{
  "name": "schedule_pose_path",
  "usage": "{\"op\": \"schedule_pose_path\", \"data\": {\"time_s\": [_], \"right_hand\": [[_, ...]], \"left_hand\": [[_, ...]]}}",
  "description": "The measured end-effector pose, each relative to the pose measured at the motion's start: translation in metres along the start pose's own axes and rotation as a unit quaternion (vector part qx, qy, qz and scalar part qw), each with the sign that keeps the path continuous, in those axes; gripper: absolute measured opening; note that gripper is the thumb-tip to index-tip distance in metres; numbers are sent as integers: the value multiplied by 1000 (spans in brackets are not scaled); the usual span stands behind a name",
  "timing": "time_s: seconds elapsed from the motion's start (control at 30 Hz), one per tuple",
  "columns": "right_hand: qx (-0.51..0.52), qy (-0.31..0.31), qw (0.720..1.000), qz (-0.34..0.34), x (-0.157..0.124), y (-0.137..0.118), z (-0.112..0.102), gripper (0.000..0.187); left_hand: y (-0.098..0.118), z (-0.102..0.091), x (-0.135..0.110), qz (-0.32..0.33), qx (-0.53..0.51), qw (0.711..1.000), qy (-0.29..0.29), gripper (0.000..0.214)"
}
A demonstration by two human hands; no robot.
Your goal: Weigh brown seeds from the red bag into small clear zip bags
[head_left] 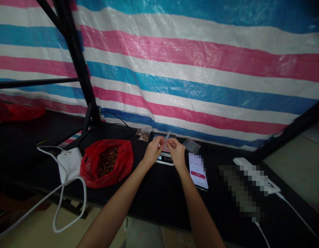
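Both hands meet over a digital scale (165, 158) on the black table (154, 199); the left hand (153, 149) and right hand (177, 150) each have fingertips pinched on what looks like a small clear plastic bag (168, 135), its upper edge poking up between them. What the bag contains is hidden. The hold is only at the fingertips, so the thin film could slip or tear if the two sides are pulled unevenly. Whether the wrists touch the scale cannot be told; leaning on it would upset its reading. Far left of the hands lie filled clear packets (143, 133); just to the right, flat clear bags (192, 146) sit beyond a phone (197, 170), where a sideways sweep could scatter them. Nearer on the left, a red plastic bag (88, 168) of brown seed-like pieces (108, 161) stands wide open, and a snag on the looped white cable (85, 193) beside it could spill some.
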State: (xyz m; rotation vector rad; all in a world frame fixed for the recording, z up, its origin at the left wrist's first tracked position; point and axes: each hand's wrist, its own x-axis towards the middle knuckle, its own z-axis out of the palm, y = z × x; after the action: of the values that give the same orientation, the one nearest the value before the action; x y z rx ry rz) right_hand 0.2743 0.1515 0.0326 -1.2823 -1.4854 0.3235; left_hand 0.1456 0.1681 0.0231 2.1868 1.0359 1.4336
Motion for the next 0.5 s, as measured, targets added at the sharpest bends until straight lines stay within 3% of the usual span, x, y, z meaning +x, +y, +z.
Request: {"op": "schedule_pose_path", "data": {"time_s": [0.13, 0.23, 0.37, 0.5], "right_hand": [[-28, 49, 998, 36, 2, 8, -1, 12], [39, 35, 997, 55, 2, 8, 1, 13], [118, -10, 990, 80, 1, 7, 4, 17], [179, -19, 977, 110, 3, 11, 4, 16]], "left_hand": [[6, -3, -2, -8, 94, 995, 27, 14], [15, -9, -2, 46, 169, 984, -21, 24], [19, -14, 0, 144, 182, 966, -116, 47], [9, -11, 2, 151, 171, 965, -132, 50]]}}
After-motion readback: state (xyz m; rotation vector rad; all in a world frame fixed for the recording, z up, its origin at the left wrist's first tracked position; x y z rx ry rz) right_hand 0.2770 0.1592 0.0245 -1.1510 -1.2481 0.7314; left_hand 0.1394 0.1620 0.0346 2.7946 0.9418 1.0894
